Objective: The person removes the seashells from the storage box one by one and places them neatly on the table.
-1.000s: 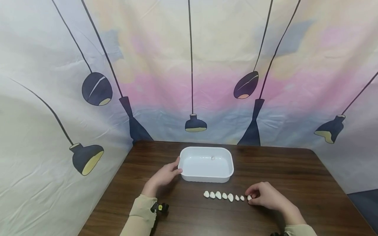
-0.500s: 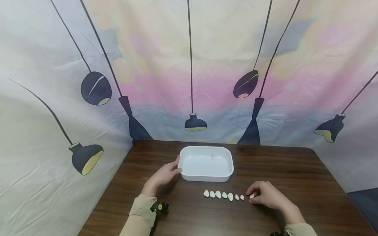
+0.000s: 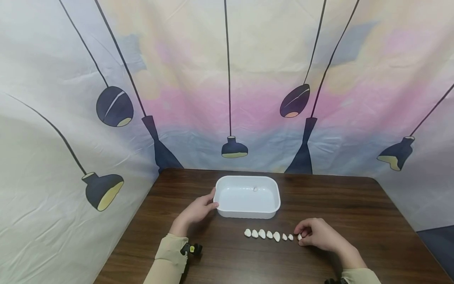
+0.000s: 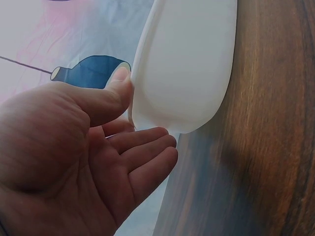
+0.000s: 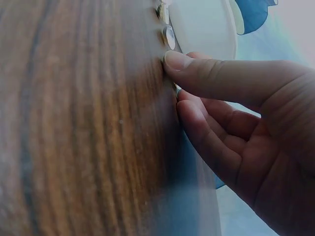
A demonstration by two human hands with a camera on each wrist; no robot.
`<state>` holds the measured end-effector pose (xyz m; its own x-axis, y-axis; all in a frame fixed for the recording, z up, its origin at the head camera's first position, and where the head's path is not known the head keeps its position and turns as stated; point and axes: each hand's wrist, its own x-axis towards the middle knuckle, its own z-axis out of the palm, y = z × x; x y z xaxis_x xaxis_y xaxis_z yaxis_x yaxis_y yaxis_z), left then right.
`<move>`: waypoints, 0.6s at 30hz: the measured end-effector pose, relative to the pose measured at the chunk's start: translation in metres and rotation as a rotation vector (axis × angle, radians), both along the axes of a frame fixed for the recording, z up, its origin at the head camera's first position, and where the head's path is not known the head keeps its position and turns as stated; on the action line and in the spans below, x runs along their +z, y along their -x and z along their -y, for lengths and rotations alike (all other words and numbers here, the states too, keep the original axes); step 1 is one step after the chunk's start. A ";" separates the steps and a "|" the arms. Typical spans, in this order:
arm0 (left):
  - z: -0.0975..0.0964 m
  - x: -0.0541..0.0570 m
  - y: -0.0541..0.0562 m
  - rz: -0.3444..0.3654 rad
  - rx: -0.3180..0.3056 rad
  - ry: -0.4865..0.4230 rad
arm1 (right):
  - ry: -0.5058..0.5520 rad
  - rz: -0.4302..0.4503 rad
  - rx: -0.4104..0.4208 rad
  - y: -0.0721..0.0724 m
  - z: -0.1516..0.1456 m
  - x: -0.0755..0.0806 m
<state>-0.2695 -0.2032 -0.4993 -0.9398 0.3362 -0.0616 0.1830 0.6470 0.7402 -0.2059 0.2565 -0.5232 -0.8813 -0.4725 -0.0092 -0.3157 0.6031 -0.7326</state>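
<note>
In the head view, a white rectangular tray (image 3: 248,215) sits near the back of the table. My left hand (image 3: 196,209) grips its left end; in the left wrist view the thumb (image 4: 118,86) is against the rim and the other fingers lie close by. In front of the tray runs a row of several small white pebbles (image 3: 262,234). At the row's right end my right hand (image 3: 320,234) pinches another white pebble (image 3: 299,237) between thumb and fingers, low at the tabletop. In the right wrist view that pebble is mostly hidden behind the thumb (image 5: 216,81).
The dark wooden table (image 3: 340,205) ends at a hanging cloth (image 3: 198,79) printed with lamps. A small pale object (image 3: 255,189) shows inside the tray, too small to identify. A black strapped device (image 3: 191,249) is on the left sleeve.
My right hand shifts the pebble a little to the right, then back left near the row's end. The left hand and tray stay in place.
</note>
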 end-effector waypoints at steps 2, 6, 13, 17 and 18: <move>0.000 0.000 0.000 -0.005 -0.003 0.000 | 0.005 0.003 0.002 -0.001 0.001 0.000; 0.000 -0.001 0.000 -0.006 0.000 0.000 | 0.015 -0.001 0.004 -0.001 0.003 0.000; 0.000 0.000 0.000 -0.011 0.000 -0.007 | 0.024 0.025 0.008 0.000 0.007 -0.004; 0.000 0.001 -0.001 -0.005 0.003 -0.009 | 0.020 0.021 0.013 0.000 0.006 -0.005; 0.000 0.001 -0.002 -0.002 0.005 -0.010 | 0.019 0.019 0.015 0.001 0.006 -0.005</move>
